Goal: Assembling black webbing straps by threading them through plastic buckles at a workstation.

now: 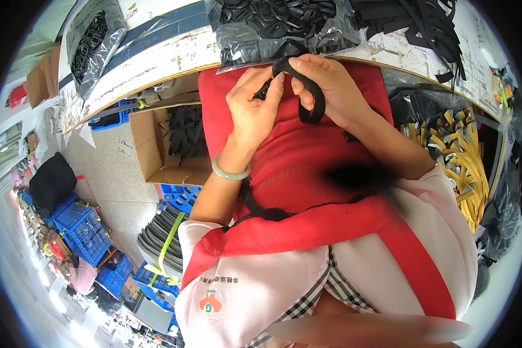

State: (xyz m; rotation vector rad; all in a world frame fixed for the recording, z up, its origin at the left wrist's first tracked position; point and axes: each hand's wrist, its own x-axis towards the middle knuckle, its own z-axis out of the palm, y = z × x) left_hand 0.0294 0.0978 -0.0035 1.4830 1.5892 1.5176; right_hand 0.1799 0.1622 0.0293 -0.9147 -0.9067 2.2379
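Observation:
Both my hands meet over the red apron (298, 151), close to the table's near edge. A black webbing strap (314, 98) runs between them and curls down in a loop below my right hand (329, 87). The right thumb and fingers pinch this strap near its upper part. My left hand (253, 103) is closed, its thumb and forefinger on the strap's other end. A small dark piece shows at the left fingers, partly covered, so its kind is unclear. Just beyond the hands lies a clear plastic bag (238, 49) full of black loop-shaped parts.
The worn white table (174, 55) carries another bag of black parts (91, 49) at left and black straps (414, 20) at right. Below stand a cardboard box (151, 145) with black pieces, yellow strips (467, 168) at right and blue crates (81, 232) at left.

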